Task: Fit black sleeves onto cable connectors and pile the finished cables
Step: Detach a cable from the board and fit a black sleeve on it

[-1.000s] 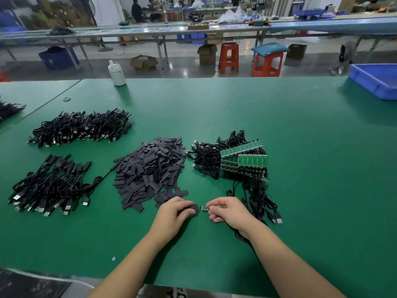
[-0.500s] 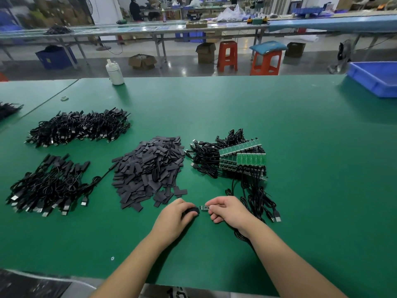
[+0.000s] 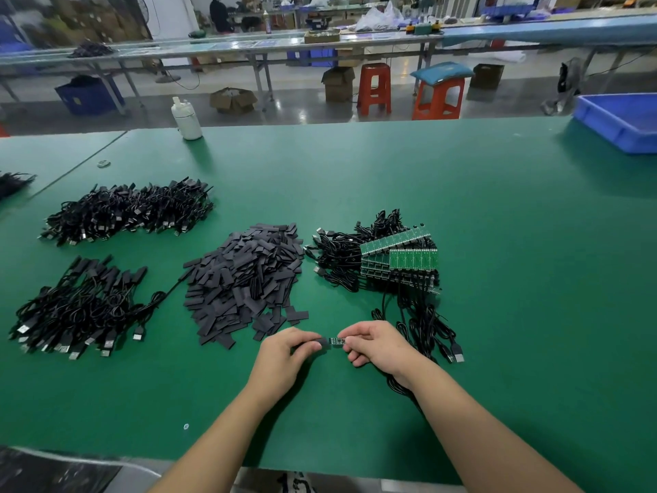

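My left hand [image 3: 284, 354] pinches a black sleeve [image 3: 321, 344] just above the green table. My right hand [image 3: 377, 345] pinches a small green connector board [image 3: 337, 341] whose black cable runs back under my wrist. The sleeve's mouth meets the board's left end. Behind my hands lies a heap of loose black sleeves [image 3: 245, 279]. To its right sits a pile of bare cables with green boards [image 3: 391, 259]. Two piles of sleeved cables lie at the left, one near [image 3: 78, 307] and one farther back [image 3: 131, 208].
A white bottle [image 3: 186, 119] stands at the table's far left edge. A blue tray [image 3: 618, 119] sits at the far right corner. A loose USB plug [image 3: 457, 355] lies just right of my right hand. Stools, boxes and benches stand beyond the table.
Both hands have stayed in place. The sleeve in my left hand has closed up against the board's end.
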Tool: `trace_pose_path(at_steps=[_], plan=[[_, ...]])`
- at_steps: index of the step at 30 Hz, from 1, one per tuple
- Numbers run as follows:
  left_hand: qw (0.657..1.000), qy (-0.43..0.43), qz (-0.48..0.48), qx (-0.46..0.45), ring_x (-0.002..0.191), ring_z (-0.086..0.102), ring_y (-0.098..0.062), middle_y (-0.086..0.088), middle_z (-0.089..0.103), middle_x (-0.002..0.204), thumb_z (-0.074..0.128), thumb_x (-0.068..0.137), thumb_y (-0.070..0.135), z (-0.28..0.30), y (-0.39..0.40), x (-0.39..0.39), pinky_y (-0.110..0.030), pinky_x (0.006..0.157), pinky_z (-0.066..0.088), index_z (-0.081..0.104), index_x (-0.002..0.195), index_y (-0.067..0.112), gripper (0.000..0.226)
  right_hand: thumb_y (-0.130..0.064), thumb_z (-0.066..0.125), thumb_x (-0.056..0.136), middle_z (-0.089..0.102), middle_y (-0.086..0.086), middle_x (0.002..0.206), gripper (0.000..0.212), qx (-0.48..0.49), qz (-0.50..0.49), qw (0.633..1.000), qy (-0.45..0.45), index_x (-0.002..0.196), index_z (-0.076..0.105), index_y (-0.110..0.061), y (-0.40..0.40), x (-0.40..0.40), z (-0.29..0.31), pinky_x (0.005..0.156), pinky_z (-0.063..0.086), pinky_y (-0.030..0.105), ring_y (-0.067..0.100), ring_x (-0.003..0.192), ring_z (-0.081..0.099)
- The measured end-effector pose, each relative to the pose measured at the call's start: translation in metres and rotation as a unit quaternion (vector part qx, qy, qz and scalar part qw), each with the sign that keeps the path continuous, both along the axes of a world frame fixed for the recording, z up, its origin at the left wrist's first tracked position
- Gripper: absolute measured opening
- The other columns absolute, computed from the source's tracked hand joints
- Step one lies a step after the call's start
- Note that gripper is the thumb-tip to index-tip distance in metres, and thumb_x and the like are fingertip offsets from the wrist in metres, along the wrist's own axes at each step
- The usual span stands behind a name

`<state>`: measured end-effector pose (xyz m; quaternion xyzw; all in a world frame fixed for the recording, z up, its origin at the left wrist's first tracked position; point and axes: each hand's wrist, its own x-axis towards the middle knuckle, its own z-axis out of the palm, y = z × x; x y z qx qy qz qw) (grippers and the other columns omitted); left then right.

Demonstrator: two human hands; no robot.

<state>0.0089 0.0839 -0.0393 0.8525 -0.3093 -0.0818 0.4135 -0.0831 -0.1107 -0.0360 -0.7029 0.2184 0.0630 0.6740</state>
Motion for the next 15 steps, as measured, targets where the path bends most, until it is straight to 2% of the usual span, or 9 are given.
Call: trace_pose_path(at_steps=[3,12,15], plan=[[1.000,0.000,0.007,-0.012,0.079,0.064,0.000,0.018,0.069,0.079,0.075,0.085,0.016,-0.0009,-0.0019,-0.0032,-0.011,0.075,0.045,0.078,0.091,0.028,0.013,-0.003,0.059,0.095,0.071,0.006,0.084,0.016,0.003,0.000,1.000,-0.005,0.104,0.071,-0.009,0.0002,-0.0005,-0.0002,0.068,0.056,0.023,0.009,0.067,0.065],[1.000,-0.026,0.000,0.004,0.089,0.062,0.003,0.019,0.068,0.095,0.074,0.087,0.027,-0.0037,-0.0034,-0.0042,-0.019,0.086,0.048,0.076,0.107,0.022,0.021,-0.004,0.061,0.094,0.072,0.004,0.082,0.016,0.018,-0.011,1.000,-0.008,0.102,0.072,-0.012,-0.0013,-0.0006,-0.0017,0.066,0.056,0.023,0.010,0.068,0.067],[1.000,-0.023,0.005,0.011,0.092,0.063,0.000,0.016,0.069,0.099,0.075,0.086,0.029,-0.0043,-0.0042,-0.0054,-0.013,0.086,0.045,0.076,0.110,0.022,0.025,-0.004,0.062,0.093,0.073,0.004,0.082,0.016,0.018,-0.009,1.000,-0.005,0.102,0.073,-0.012,-0.0013,-0.0005,-0.0015,0.067,0.056,0.023,0.011,0.068,0.067]])
